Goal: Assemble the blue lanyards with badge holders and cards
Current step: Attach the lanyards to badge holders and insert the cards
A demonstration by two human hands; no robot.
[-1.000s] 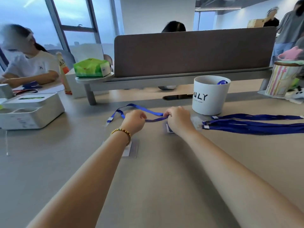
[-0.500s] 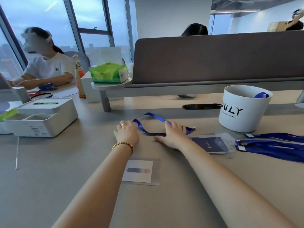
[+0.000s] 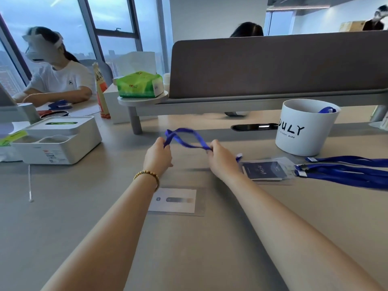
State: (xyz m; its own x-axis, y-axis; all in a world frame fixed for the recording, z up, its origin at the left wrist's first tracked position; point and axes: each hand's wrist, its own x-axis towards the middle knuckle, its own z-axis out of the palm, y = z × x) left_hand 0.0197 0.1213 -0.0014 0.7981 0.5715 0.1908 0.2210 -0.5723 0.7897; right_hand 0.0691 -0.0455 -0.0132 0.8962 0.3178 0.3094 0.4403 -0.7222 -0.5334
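Nearest on the surface point(image 3: 63, 217): a white card point(image 3: 174, 200) in a clear holder, flat. Beyond it, left hand point(image 3: 157, 156) & right hand point(image 3: 220, 157), each grip pinched on a blue lanyard point(image 3: 184, 139) lifted off the surface, its strap looping btwn them. To the right: dark badge cards point(image 3: 264, 170), more lanyards point(image 3: 344, 171). Farther back, white tub point(image 3: 304, 129).

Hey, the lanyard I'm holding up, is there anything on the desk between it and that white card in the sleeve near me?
Nothing visible. The blue lanyard hangs between your left hand and right hand, and only bare desk lies between it and the white card. Your left wrist overlaps the card's left corner.
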